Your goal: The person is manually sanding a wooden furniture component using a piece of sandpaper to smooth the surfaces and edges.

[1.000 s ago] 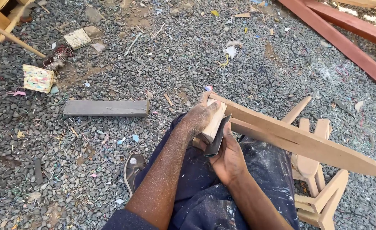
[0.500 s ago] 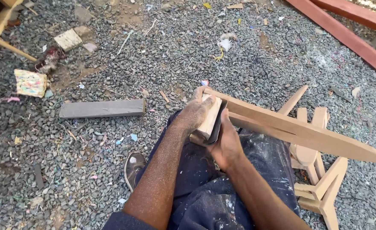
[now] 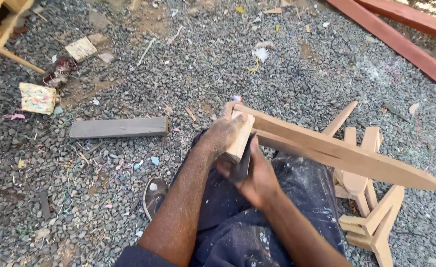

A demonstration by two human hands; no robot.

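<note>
Long tapered pale wooden slat (image 3: 336, 151): left hand (image 3: 225, 133) has slid its small wooden block (image 3: 240, 138) slightly forward; right-hand (image 3: 257, 173) fingers grasp the slat's end.

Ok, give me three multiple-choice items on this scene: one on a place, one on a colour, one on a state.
1. Where does the grey plank lie?
A. on the gravel to the person's left
B. across the person's lap
C. on top of the wooden frame

2. What colour are the long beams at the top right?
A. blue
B. reddish-brown
C. white

3. How is the long curved wooden piece held?
A. lying flat on the gravel
B. raised off the ground, gripped at one end
C. standing upright on its own

Answers: 1 A, it rests on the stones beside the left arm; 2 B, they show reddish-brown; 3 B, the left hand grips the end with a small wooden block, the right hand just below.
</note>
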